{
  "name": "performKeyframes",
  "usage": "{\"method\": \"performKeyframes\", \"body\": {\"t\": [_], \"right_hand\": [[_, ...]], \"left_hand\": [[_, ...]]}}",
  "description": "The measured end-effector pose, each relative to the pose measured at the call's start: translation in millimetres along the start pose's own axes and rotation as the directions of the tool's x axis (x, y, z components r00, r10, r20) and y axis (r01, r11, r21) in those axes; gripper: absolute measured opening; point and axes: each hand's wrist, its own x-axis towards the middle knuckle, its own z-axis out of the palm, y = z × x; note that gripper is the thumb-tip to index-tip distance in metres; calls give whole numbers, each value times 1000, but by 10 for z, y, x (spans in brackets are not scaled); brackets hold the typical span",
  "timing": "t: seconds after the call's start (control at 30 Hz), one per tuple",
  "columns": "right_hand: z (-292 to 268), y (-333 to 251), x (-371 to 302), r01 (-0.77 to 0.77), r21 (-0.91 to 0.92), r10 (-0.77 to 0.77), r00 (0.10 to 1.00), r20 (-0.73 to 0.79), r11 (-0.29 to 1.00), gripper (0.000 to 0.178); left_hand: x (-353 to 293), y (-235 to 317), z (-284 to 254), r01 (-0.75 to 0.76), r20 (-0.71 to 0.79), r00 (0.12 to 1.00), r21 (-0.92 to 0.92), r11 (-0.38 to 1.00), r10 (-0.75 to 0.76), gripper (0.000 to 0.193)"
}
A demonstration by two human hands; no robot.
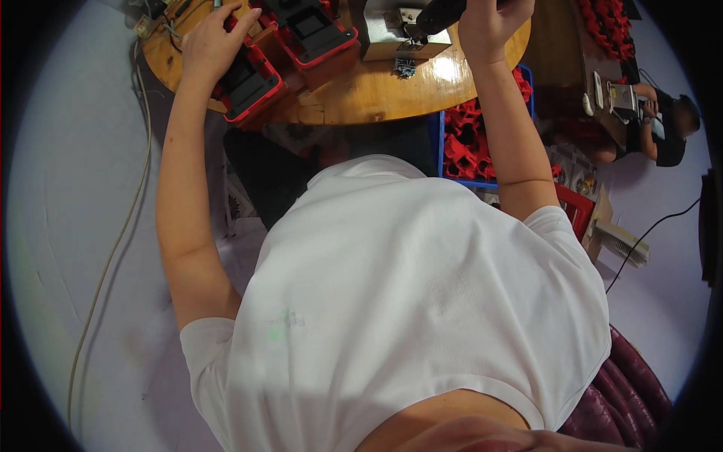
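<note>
Near the top left, my left hand [214, 41] has its thumb and fingers apart over the edge of a red and black casing [252, 87]. Whether it presses on the casing is hard to see. Beside it lies a second red and black casing [316, 34] with a square recess. My right hand [493, 26], partly cut off by the upper edge, is closed around a black power screwdriver [439, 16]. The tool's tip points left, down to the top of a pale metal box [384, 47]. A small cluster of metal parts [404, 68] lies in front of that box.
A round-edged wooden table [354, 105] carries these things. Under its right side stands a blue crate [474, 183] of red parts. Cables [143, 173] hang at the left. At the far right, another person [666, 128] sits at a second table [557, 68] with red parts.
</note>
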Motion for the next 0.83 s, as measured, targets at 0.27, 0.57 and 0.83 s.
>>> {"method": "performKeyframes", "body": {"t": [0.27, 0.57, 0.83], "right_hand": [[89, 81, -157, -82, 47, 84, 995, -52, 996, 34], [22, -19, -128, -20, 35, 19, 999, 31, 999, 42], [56, -159, 17, -24, 14, 24, 1000, -9, 1000, 56]], "left_hand": [[-11, 40, -4, 25, 5, 1000, -26, 999, -24, 71], [-30, 50, -10, -1, -30, 1000, -31, 1000, 0, 66], [-74, 495, 76, -407, -228, 873, 149, 901, 432, 73]]}}
